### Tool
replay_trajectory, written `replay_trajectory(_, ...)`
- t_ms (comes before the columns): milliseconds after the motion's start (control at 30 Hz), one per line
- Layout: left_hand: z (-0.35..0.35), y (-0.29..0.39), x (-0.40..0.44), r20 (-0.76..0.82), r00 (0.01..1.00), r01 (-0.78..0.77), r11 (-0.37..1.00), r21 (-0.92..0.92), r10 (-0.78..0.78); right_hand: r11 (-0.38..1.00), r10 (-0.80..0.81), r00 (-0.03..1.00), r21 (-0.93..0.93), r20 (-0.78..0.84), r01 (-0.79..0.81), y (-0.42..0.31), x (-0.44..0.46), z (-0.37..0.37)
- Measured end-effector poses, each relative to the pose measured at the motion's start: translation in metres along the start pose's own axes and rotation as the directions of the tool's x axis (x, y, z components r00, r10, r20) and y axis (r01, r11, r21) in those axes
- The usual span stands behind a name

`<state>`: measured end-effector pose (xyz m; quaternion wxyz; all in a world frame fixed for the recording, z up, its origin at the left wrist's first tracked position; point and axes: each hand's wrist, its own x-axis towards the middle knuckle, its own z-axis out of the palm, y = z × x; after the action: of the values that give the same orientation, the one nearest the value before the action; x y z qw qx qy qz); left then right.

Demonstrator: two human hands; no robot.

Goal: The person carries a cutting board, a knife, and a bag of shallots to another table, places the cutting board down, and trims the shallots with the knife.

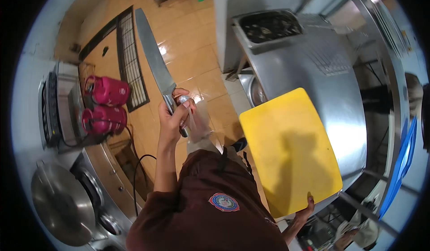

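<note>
My left hand [174, 115] is closed around the handle of a large kitchen knife [154, 56], its broad blade pointing up and away over the floor. Held in the same hand is a clear plastic bag [198, 123] that hangs beside the handle; what it contains, if anything, I cannot make out. My right hand [305, 211] grips the near edge of a yellow cutting board [291, 152], thumb on top and the other fingers hidden beneath. The board is tilted, partly over the edge of the steel table [345, 130], and a shadow falls across it.
A metal tray [268, 49] with dark contents stands at the table's far end. To the left are two pink gas cylinders [107, 91], a floor grate [132, 63], a hose and a large steel wok [60, 204]. Another person [414, 92] is partly visible at right.
</note>
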<state>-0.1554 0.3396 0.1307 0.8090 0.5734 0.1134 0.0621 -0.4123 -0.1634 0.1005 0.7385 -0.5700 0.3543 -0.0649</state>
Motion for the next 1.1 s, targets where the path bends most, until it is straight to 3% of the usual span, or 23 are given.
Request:
replay_trajectory(167, -0.107, 0.013, 0.023, -0.179, 0.980, 0.104, 0.989, 0.107, -0.084, 0.985, 0.118, 0.983, -0.141, 0.138, -0.099, -0.012, 0.020, 0.135)
replay_trajectory(300, -0.190, 0.018, 0.050, -0.195, 0.981, 0.044, 0.941, 0.335, 0.024, 0.947, 0.201, 0.939, -0.301, 0.279, -0.113, 0.000, 0.051, 0.281)
replay_trajectory(333, -0.209, 0.020, 0.059, -0.207, 0.978, 0.042, 0.946, 0.321, 0.026, 0.932, 0.220, 0.927, -0.346, 0.303, -0.108, 0.005, 0.059, 0.317)
replay_trajectory(433, -0.252, 0.029, 0.084, -0.253, 0.968, 0.081, 0.953, 0.292, -0.005, 0.929, 0.245, 0.900, -0.351, 0.360, -0.113, 0.028, 0.072, 0.403)
replay_trajectory(500, -0.278, 0.031, 0.103, -0.294, 0.955, 0.081, 0.916, 0.393, 0.042, 0.937, 0.265, 0.882, -0.320, 0.389, -0.140, 0.035, 0.069, 0.472)
replay_trajectory(600, -0.316, 0.024, 0.149, -0.362, 0.926, 0.096, 0.862, 0.497, 0.105, 0.943, 0.318, 0.856, -0.225, 0.407, -0.244, 0.074, 0.106, 0.512)
replay_trajectory(700, -0.353, 0.004, 0.204, -0.439, 0.893, 0.179, 0.817, 0.549, 0.100, 0.975, 0.204, 0.884, -0.163, 0.421, -0.148, 0.090, 0.116, 0.589)
replay_trajectory(800, -0.373, -0.009, 0.259, -0.534, 0.845, 0.352, 0.759, 0.548, -0.006, 0.982, 0.151, 0.897, -0.164, 0.416, -0.089, 0.107, 0.154, 0.676)
replay_trajectory(867, -0.387, -0.030, 0.299, -0.569, 0.822, 0.293, 0.835, 0.466, 0.029, 0.988, 0.116, 0.902, -0.145, 0.417, -0.060, 0.121, 0.192, 0.735)
replay_trajectory(933, -0.416, -0.051, 0.342, -0.609, 0.790, 0.367, 0.852, 0.373, -0.073, 0.990, 0.082, 0.886, -0.139, 0.457, -0.020, 0.101, 0.219, 0.809)
replay_trajectory(1033, -0.399, 0.008, 0.421, -0.692, 0.643, 0.514, 0.855, 0.072, -0.329, 0.982, 0.106, 0.899, -0.184, 0.425, -0.029, 0.078, 0.268, 0.894)
replay_trajectory(1100, -0.394, 0.027, 0.471, -0.699, 0.636, 0.409, 0.911, -0.053, -0.327, 0.976, 0.132, 0.906, -0.214, 0.401, -0.048, 0.062, 0.308, 0.945)
